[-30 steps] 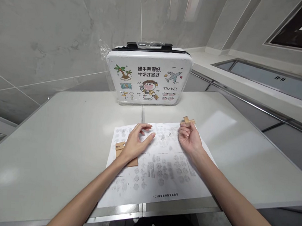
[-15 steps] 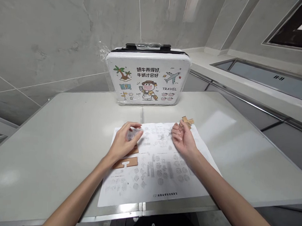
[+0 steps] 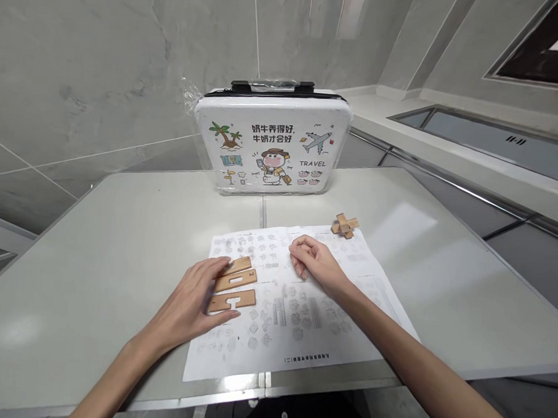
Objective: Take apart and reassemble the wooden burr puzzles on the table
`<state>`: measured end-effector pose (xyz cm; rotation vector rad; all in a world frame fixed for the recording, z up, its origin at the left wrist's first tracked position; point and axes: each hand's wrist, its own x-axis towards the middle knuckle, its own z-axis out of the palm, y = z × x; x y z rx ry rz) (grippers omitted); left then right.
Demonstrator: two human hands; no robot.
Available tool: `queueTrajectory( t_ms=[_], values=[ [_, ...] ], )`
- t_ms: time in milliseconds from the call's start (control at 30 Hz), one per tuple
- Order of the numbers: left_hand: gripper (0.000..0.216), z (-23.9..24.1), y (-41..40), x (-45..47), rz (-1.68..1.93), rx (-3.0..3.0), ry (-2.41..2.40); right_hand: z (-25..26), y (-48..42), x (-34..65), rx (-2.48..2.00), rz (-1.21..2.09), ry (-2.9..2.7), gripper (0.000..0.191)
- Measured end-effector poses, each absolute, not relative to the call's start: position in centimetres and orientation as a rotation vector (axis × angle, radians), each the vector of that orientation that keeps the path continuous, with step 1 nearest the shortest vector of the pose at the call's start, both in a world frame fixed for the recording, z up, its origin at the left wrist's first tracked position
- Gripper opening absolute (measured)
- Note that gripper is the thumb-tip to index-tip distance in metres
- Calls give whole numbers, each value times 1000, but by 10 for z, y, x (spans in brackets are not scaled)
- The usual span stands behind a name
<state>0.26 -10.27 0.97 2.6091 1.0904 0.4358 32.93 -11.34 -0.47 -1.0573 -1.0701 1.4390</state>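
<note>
Three flat wooden puzzle pieces lie in a column on a printed paper sheet (image 3: 273,350). The nearest piece (image 3: 246,298) has a notch cut in one edge. The middle piece (image 3: 249,278) has a slot through it and a "2" marked on it. The farthest piece (image 3: 241,264) is partly covered by the fingertips of my left hand (image 3: 189,300). That hand is open, thumb and fingers spread around the left ends of the pieces. Over the middle of the sheet, my right hand (image 3: 318,263) is loosely curled, with nothing visible in it.
An assembled wooden cross-shaped puzzle (image 3: 345,227) rests at the sheet's far right corner. A white cartoon-printed case (image 3: 273,141) in clear plastic wrap stands upright at the back of the pale table (image 3: 97,244). A counter with a sink (image 3: 485,141) lies to the right.
My left hand has moved nearer and left, from above the sheet down to the wooden pieces, uncovering more of them. My right hand has shifted left, away from the assembled puzzle, and turned palm down.
</note>
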Motion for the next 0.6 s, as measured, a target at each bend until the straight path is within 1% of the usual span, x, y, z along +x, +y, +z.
queueTrajectory(
  t_ms=[167, 300, 400, 500, 533, 600],
  values=[
    [79, 11, -98, 6, 452, 2545, 1147, -4, -116, 327, -1128, 1408, -1198, 29],
    [79, 8, -94, 26, 500, 2499, 1174, -3, -119, 325, -1203, 1335, -1304, 24],
    [78, 3, -90, 50, 556, 2469, 1179, -4, -121, 323, -1272, 1168, -1458, 19],
    [83, 1, -84, 73, 602, 2437, 1148, -7, -122, 323, -1287, 915, -1663, 11],
    [82, 1, -82, 79, 617, 2419, 1137, -8, -121, 323, -1275, 835, -1713, 8],
    [66, 2, -76, 86, 650, 2370, 1157, -10, -121, 323, -1252, 712, -1779, 7]
  ],
)
